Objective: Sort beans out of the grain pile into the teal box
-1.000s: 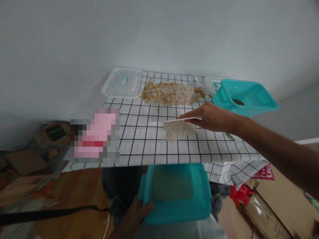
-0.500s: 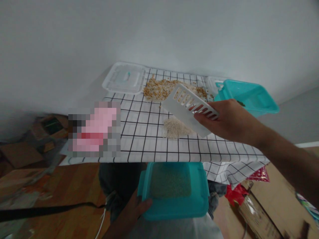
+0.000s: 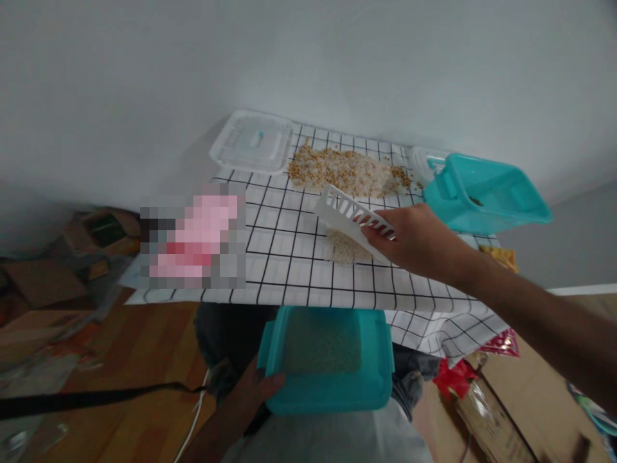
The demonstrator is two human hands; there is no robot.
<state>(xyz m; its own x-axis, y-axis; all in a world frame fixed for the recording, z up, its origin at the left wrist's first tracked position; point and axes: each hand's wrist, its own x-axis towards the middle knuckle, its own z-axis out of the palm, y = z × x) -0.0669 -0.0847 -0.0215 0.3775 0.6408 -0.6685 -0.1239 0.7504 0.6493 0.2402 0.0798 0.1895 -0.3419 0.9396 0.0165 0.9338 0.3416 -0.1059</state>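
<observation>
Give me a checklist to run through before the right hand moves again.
1. Scraper gripped: ok, the right hand holds it by its slotted side.
2. Near box steadied: ok, the left hand is on its left side, thumb over the rim.
3. Small pile apart from the mixed grains: ok, bare cloth shows between them.
4. Small pile in full view: not ok, the scraper covers part.
5. Scraper's lower edge touching the cloth: cannot tell.

Left of centre, a bare stretch of black-checked white tablecloth [image 3: 282,239] offers passage; a tilted, slatted white plastic plate [image 3: 344,223] blocks mid-frame, a deep turquoise plastic tub [image 3: 463,215] the upper right.
</observation>
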